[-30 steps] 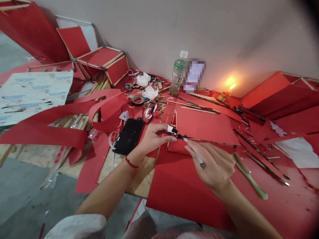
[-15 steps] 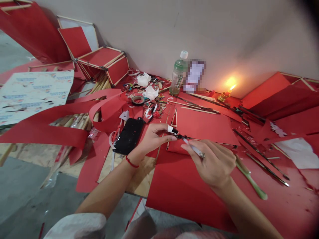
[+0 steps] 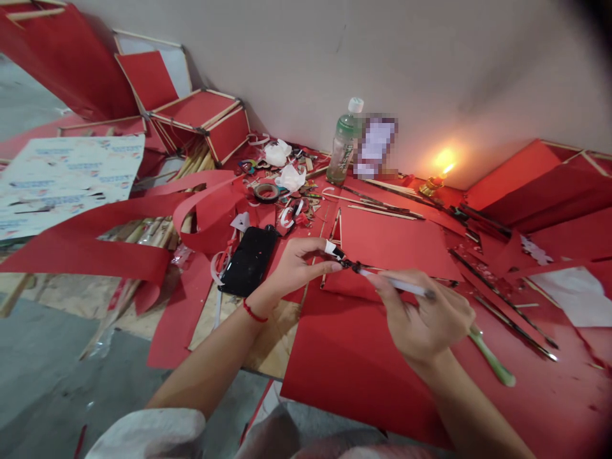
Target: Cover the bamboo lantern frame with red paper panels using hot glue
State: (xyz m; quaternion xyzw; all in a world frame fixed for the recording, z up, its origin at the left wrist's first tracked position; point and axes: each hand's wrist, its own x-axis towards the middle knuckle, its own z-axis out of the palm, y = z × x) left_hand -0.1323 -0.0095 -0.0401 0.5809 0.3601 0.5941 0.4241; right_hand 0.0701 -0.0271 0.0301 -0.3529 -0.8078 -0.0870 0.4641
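Observation:
My right hand (image 3: 425, 312) is closed around a slim white pen-like tool (image 3: 404, 284), its dark tip pointing left toward my left hand. My left hand (image 3: 303, 261) pinches a small dark piece (image 3: 348, 262) between thumb and forefinger; what it is made of is too small to tell. White and black wrapping (image 3: 333, 249) covers the forefinger's end. The tool's tip is at or beside the dark piece; contact is unclear. Just behind my hands lies a flat red-covered stick frame (image 3: 396, 239) with dark corners. A large red sheet (image 3: 354, 357) spreads below my hands.
A lit flame in a small gold holder (image 3: 431, 185) burns at the back right, near dark-stained sticks. A bottle (image 3: 340, 143) and a blurred phone (image 3: 375, 146) stand by the wall. A black phone-like object (image 3: 248, 261), tape roll (image 3: 266, 192) and green-handled tool (image 3: 495, 360) lie around.
My right hand has moved to the right, and the white tool has swung to lie more level. My left hand stays nearly in place, still pinching.

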